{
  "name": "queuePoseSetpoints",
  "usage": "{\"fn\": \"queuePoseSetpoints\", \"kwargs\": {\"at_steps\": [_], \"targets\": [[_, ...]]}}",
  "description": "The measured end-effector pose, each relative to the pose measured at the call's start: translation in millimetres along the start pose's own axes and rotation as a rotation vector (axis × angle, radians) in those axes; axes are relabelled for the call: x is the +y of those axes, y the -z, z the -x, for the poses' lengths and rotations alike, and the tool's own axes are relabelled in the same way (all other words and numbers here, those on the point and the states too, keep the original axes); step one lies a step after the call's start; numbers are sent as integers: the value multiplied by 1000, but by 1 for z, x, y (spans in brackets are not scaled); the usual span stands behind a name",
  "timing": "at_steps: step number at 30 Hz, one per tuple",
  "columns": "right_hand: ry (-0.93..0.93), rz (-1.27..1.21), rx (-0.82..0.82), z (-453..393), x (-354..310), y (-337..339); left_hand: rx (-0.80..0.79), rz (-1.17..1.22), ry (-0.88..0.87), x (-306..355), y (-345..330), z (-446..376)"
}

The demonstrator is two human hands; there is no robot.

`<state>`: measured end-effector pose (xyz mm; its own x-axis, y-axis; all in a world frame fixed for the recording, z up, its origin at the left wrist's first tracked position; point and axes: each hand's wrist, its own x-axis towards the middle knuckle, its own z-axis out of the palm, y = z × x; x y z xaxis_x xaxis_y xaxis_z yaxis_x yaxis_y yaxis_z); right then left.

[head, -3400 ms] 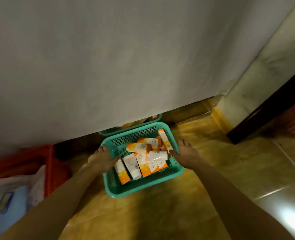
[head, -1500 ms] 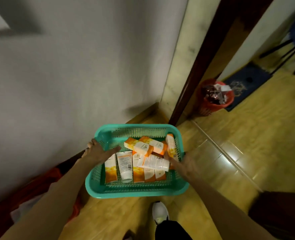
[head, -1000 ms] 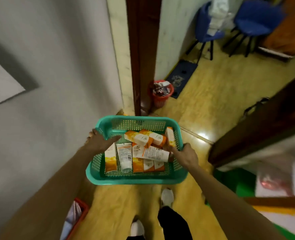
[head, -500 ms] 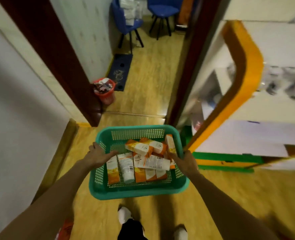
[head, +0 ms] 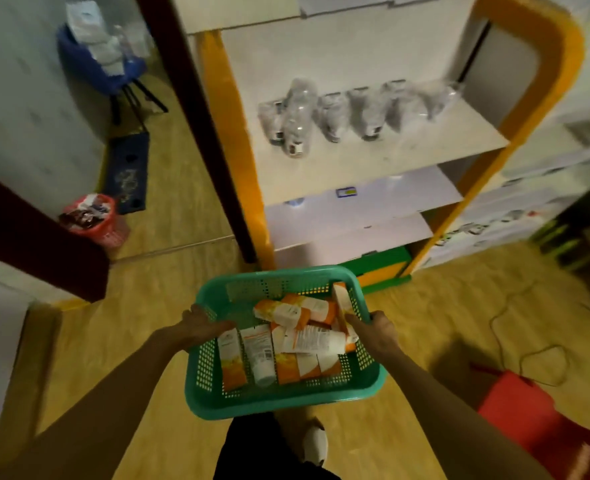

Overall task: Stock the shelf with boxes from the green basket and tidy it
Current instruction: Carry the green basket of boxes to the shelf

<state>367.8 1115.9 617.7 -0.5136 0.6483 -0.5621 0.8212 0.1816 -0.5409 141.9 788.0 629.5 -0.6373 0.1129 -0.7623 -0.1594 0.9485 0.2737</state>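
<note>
The shelf (head: 373, 154) stands ahead, white boards in an orange frame; a row of clear-wrapped items (head: 342, 109) sits on its middle board, too blurred to identify; the lower boards hold only small, indistinct objects. The green basket (head: 279, 393) is held above the wooden floor (head: 442, 327), just in front of the shelf's base. Orange-and-white boxes (head: 297, 315) lie piled inside the basket, several flat along the near side, others stacked crosswise on top, one upright against the right wall; a white tube (head: 260, 355) lies among the lower row. The left hand (head: 200, 325) grips the basket's left rim, thumb inside the wall; the right hand (head: 373, 329) grips the right rim, fingers curled over the edge. A red bin (head: 92, 220) stands at the left beside a dark door frame; a blue chair (head: 103, 64) stands beyond it.
</note>
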Motion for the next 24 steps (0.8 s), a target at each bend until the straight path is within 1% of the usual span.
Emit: {"fn": "queuePoseSetpoints", "kwargs": {"at_steps": [2,3,7,10,12,17,18,21,24], "targets": [[-36,-42,34,-11,21,24,-8,-36,-36,39,-12,0],[-55,-68,48,-18,31,36,-27,-25,-65,51,-20,-14],[-127,-99,80,-48,67,80,-63,-38,-125,149,-30,19],[-170,-120,87,-74,89,115,-197,-79,-155,217,-45,33],[-204,-136,93,-96,106,140,-260,-105,-212,262,-57,39],[-270,-151,135,-136,139,213,-307,-138,-261,354,-90,8],[-274,-155,151,-144,147,226,-316,-140,-247,374,-98,7],[-296,-157,192,-161,167,272,-337,-119,-288,431,-123,12],[-358,-199,215,-183,194,313,-359,-184,-295,483,-146,3]]}}
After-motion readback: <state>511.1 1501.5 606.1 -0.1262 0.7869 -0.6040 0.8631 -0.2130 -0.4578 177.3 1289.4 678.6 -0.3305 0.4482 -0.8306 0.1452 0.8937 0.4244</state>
